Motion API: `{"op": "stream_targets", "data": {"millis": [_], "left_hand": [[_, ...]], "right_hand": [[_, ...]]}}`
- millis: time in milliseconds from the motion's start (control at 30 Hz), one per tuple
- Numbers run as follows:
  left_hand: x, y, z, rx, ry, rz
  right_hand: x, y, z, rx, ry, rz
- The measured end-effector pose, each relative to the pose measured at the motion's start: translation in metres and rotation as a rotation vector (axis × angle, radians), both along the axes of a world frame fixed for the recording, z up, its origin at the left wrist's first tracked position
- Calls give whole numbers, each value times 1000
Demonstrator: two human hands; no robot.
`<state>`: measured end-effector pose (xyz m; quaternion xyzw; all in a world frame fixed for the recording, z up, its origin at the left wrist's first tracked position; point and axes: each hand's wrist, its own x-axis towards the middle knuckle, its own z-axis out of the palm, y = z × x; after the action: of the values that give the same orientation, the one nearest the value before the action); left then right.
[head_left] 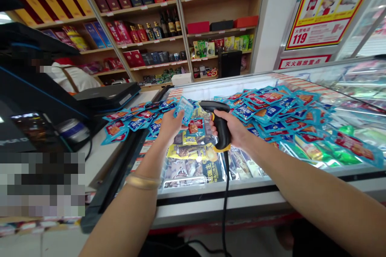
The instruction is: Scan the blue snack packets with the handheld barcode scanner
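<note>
My left hand (172, 125) pinches a light-blue snack packet (185, 110) with its pale printed side turned up. A few centimetres to the right, my right hand (230, 126) is wrapped round the grip of a black and yellow barcode scanner (222, 131), whose head points left toward that packet. The scanner's cord hangs down over the front edge. A large heap of blue and red snack packets (271, 106) lies beyond my right hand. Left of my left hand, a smaller pile of similar packets (138, 118) spreads over the edge of the glass top.
Beneath my hands is a glass-topped freezer (193, 200) with bagged goods inside. A checkout machine (39, 88) and a phone (34, 130) stand at the left. A person in white (74, 76) is behind it. Shelves of boxes and bottles (157, 42) line the back.
</note>
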<state>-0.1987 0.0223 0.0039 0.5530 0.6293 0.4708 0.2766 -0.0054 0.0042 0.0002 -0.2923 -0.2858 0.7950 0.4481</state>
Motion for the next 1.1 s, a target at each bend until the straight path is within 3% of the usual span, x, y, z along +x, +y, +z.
{"op": "stream_targets", "data": {"millis": [67,200,667,967,1100], "left_hand": [[5,-1,-1,-15,-136,-68],[12,-4,-3,-18,-160,-137],[12,-2,-6,30,-180,-115],[7,3,-13,66,-103,-102],[11,7,-14,193,144,-47]], "right_hand": [[0,-1,1,19,6,15],[2,-2,3,55,10,32],[0,-3,3,50,20,66],[-1,-2,3,34,40,67],[3,3,11,29,112,-6]]}}
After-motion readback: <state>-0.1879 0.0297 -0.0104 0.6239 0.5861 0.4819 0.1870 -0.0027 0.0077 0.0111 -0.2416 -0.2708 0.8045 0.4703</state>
